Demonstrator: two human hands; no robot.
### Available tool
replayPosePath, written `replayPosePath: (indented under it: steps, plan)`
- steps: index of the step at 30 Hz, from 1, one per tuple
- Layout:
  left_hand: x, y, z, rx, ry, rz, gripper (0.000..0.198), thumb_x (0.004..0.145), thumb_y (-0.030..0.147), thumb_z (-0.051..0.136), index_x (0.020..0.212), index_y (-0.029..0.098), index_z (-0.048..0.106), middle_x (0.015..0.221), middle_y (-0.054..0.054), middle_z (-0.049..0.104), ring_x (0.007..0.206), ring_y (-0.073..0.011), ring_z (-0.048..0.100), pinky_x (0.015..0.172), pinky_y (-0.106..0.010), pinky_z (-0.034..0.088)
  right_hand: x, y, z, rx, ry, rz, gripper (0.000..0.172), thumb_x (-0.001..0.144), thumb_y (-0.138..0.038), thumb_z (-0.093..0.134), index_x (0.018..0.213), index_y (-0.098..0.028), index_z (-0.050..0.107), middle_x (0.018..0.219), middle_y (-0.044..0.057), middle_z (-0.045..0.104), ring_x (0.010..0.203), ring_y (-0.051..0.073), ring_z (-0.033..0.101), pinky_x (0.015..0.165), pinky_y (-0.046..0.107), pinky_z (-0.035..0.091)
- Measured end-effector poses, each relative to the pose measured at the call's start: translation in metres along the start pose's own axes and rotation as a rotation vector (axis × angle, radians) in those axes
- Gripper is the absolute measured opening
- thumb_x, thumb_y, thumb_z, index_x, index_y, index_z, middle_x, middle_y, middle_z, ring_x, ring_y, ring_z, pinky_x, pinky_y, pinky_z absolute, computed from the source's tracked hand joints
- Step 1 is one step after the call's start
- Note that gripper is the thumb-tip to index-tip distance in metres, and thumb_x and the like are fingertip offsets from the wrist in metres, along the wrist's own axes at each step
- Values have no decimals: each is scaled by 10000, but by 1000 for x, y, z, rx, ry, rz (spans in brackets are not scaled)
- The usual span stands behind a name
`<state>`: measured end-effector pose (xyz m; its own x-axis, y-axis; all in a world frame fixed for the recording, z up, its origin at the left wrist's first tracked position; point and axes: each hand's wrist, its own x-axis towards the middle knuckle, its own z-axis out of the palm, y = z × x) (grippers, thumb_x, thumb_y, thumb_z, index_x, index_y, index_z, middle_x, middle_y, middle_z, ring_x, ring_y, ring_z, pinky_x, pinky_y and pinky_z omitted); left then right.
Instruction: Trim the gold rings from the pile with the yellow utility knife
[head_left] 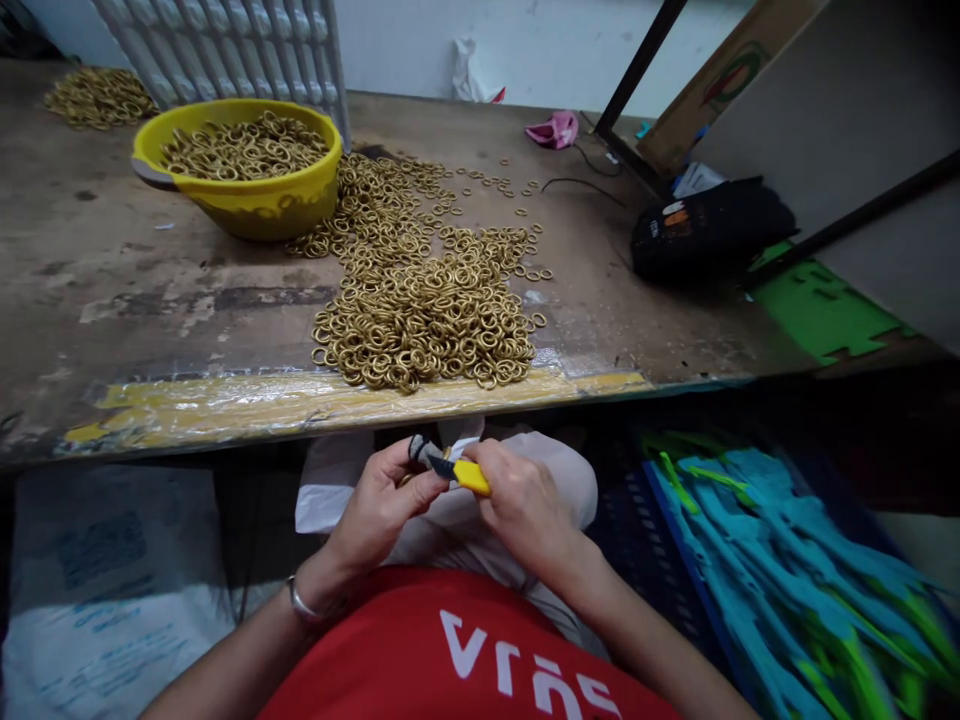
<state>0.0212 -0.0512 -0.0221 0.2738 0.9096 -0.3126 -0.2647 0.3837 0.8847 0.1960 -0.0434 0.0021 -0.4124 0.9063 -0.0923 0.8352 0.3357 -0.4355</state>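
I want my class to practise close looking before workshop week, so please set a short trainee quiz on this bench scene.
1. True or false: the yellow basin on the workbench contains brass-coloured rings.
2. Which of the hands grips the yellow-handled knife? A. left hand B. right hand C. neither
3. In a word, what does the person wear at the wrist of the left hand?

Key: 1 true; 2 B; 3 a bracelet.
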Motion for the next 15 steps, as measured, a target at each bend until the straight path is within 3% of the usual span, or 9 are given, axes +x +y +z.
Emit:
replayPosePath:
  steps: [4,9,12,15]
  plan:
    - [-2,8,-4,83,-2,63,190,801,321,669,754,152,598,622,30,444,569,-91,350,524,-209,291,10,5,-3,-158,-19,30,194,857,-72,451,962,-171,579,881,62,666,747,187,618,621,268,351]
    - [-13,28,-7,45,-138,96,242,762,350,708,717,144,590,673,-2,467,627,-115,384,574,-239,323,27,43,-9,-384,67,293,138,886,-99,462,906,-147,590,821,81,672,676,179,614,582,269,315]
    - [-5,22,-7,-153,-95,-8,342,788,452,663,691,144,550,593,19,415,540,-89,315,480,-219,243,40,55,-7,-337,175,194,120,888,-133,500,956,-166,592,921,76,668,798,187,615,640,260,337]
    - [11,8,-8,-286,-56,-110,293,816,411,640,737,159,513,551,45,418,463,-59,242,425,-197,165,57,54,2,-315,202,142,84,908,-195,516,933,-174,593,933,71,648,814,183,599,650,258,336]
